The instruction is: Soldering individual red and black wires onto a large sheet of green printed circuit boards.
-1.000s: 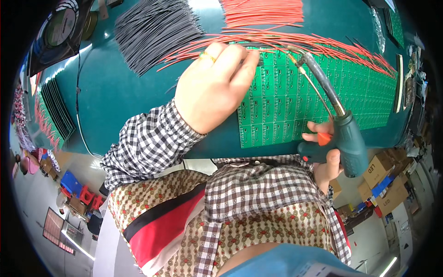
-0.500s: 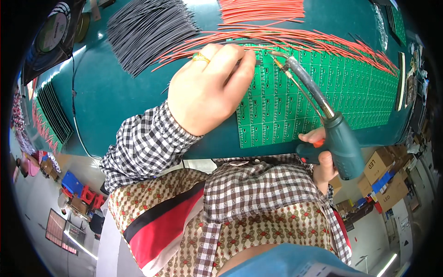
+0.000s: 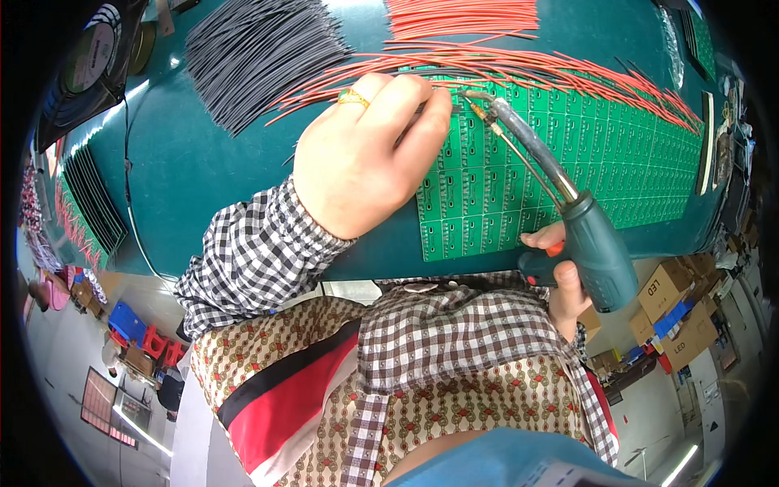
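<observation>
My left hand (image 3: 365, 154), with a gold ring, is pinched closed at the upper left part of a green circuit board panel (image 3: 519, 191). Its fingertips seem to hold a thin wire, mostly hidden by the fingers. In my right hand (image 3: 568, 292) is a dark green soldering gun (image 3: 599, 252) with a trigger and a metal feed tube. The gun's bent tip (image 3: 479, 97) points left, close beside my left fingertips. Loose red wires (image 3: 568, 69), with a few black ones among them, lie across the panel's far edge.
Behind my left hand lies a big bundle of black wires (image 3: 264, 61), with a stack of red wires (image 3: 462, 18) to its right. A fan (image 3: 93, 61) stands at the far left. Finished-looking boards with wires (image 3: 93, 199) lie at the table's left edge. Cardboard boxes (image 3: 682, 316) stand beyond the right side.
The soldering gun has shifted slightly left, its tip coming nearer to my left fingertips. My left hand has hardly moved.
</observation>
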The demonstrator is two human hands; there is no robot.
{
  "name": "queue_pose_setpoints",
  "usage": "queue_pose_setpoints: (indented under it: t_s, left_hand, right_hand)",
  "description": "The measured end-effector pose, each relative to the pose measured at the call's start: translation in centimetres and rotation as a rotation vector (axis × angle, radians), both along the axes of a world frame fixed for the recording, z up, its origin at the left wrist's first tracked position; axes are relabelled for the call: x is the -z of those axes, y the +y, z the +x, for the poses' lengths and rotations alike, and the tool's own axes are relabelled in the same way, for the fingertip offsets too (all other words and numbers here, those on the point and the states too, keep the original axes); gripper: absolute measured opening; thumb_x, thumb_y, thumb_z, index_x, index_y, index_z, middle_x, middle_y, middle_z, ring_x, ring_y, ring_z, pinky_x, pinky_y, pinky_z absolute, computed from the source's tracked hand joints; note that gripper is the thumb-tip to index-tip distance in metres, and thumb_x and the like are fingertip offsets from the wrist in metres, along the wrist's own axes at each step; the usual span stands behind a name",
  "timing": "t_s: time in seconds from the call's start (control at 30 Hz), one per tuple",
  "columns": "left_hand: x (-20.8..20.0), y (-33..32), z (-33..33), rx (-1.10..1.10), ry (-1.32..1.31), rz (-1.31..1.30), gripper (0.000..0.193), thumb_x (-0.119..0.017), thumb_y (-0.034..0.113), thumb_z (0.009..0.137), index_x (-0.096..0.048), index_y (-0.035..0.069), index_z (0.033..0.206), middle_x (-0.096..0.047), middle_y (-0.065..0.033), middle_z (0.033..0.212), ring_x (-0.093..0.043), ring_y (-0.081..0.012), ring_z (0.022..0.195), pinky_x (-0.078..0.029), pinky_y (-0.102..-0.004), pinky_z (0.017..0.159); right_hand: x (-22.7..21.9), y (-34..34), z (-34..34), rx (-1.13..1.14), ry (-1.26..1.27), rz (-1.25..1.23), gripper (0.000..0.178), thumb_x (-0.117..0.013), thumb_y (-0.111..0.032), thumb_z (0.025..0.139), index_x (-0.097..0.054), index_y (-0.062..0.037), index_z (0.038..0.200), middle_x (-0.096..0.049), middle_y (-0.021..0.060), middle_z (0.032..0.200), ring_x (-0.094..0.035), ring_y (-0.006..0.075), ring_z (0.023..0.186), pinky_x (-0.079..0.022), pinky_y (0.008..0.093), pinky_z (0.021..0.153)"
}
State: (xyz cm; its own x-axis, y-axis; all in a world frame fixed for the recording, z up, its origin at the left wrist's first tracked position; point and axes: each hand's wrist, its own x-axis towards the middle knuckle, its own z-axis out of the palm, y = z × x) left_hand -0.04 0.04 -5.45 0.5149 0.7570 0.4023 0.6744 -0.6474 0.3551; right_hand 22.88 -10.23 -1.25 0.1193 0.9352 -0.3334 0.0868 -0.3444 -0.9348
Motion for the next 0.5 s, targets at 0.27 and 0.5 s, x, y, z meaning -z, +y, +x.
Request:
queue_pose_setpoints:
  t_s: [0.27,0.5]
  left_hand:
    - [0.02,-0.05,-0.02,-0.004,0.013,0.016,0.032,-0.065,-0.003,0.061,-0.064,0.002,0.093,-0.058,-0.0057,0.085,-0.058,-0.0185,0.072,-0.049,-0.0266,0.061]
    - [0.0,0.01,-0.06,-0.001,0.015,0.019,0.032,-0.065,-0.003,0.061,-0.064,0.002,0.092,-0.058,-0.0054,0.085,-0.058,-0.0185,0.072,-0.049,-0.0266,0.061]
  right_hand:
    - [-0.1,-0.3,0.19,-0.045,-0.032,-0.001,0.054,-0.065,-0.043,0.077,-0.053,0.0085,0.092,-0.056,0.0147,0.078,-0.06,0.025,0.071,-0.054,0.0395,0.068]
    - [0.5,-0.54,1.0,-0.025,0.008,0.096,0.057,-0.063,-0.041,0.079,-0.05,0.0114,0.099,-0.058,0.0178,0.083,-0.061,0.0269,0.076,-0.054,0.0387,0.069]
